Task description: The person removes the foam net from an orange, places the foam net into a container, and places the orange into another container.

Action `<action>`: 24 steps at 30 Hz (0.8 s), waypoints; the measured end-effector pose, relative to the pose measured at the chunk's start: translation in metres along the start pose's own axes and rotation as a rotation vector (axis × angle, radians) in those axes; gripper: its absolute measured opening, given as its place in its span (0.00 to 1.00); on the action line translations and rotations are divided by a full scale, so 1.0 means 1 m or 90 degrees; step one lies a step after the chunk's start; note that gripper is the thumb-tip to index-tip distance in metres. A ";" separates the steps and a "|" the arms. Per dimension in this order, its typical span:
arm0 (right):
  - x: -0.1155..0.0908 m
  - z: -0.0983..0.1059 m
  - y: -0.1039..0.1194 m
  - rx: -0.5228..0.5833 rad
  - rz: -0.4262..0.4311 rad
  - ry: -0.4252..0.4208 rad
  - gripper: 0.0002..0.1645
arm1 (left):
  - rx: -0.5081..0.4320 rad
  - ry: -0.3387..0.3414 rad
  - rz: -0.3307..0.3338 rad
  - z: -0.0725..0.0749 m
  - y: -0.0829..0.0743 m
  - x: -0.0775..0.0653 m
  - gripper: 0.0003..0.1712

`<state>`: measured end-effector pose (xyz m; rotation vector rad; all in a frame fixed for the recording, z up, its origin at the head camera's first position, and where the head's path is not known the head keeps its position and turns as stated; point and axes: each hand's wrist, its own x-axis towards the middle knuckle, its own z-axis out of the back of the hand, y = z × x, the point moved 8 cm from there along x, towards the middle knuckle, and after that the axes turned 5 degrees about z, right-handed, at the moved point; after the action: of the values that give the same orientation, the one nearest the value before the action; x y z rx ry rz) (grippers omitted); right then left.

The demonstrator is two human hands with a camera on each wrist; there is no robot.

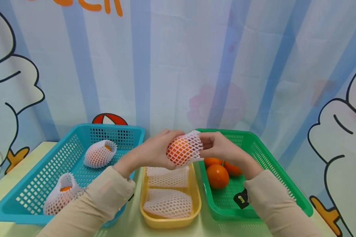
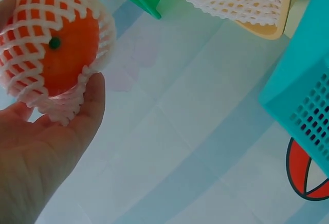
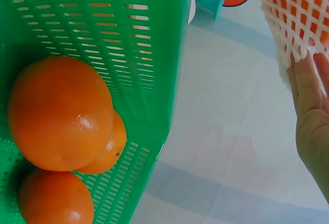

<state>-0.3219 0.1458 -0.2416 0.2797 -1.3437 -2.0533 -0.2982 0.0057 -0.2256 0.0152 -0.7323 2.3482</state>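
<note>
Over the yellow tray, my left hand [image 1: 155, 149] grips an orange [image 1: 178, 152] wrapped in a white foam net sleeve [image 1: 194, 140]. The right hand [image 1: 221, 146] pinches the loose right end of that sleeve with curled fingers. In the left wrist view, the bare end of the orange [image 2: 72, 54] with its green stem spot shows through the sleeve's opening, and the left thumb lies along the net's edge. The right wrist view shows the right fingertips [image 3: 303, 75] right at the net's rim.
A blue basket [image 1: 10, 215] on the left holds two net-wrapped oranges [image 1: 99, 154]. Flat foam nets [image 1: 169, 202] lie in the yellow tray [image 1: 169, 223]. Several bare oranges [image 1: 217, 176] and a black tag numbered 1 [image 1: 241, 199] sit in the green basket [image 1: 225, 214] on the right. A striped curtain [image 1: 178, 65] hangs behind.
</note>
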 end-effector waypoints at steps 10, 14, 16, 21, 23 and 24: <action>0.004 -0.006 0.000 0.033 0.003 0.018 0.32 | -0.027 -0.025 -0.031 0.001 -0.006 0.001 0.49; 0.005 -0.008 0.000 0.036 0.012 0.019 0.36 | -0.041 -0.042 -0.036 0.000 -0.008 0.002 0.50; 0.006 -0.008 -0.001 0.039 0.016 0.014 0.37 | -0.047 -0.055 -0.040 0.000 -0.008 0.004 0.50; 0.008 -0.009 0.001 0.040 0.034 0.007 0.37 | -0.056 -0.081 -0.041 0.001 -0.011 0.007 0.50; 0.008 -0.010 0.003 0.043 0.043 0.007 0.37 | -0.061 -0.086 -0.039 0.000 -0.012 0.007 0.50; 0.008 -0.010 0.004 0.045 0.044 0.006 0.37 | -0.064 -0.089 -0.037 0.000 -0.012 0.007 0.50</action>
<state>-0.3211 0.1322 -0.2416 0.2687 -1.4040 -1.9473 -0.2966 0.0178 -0.2176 0.1555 -0.9050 2.2693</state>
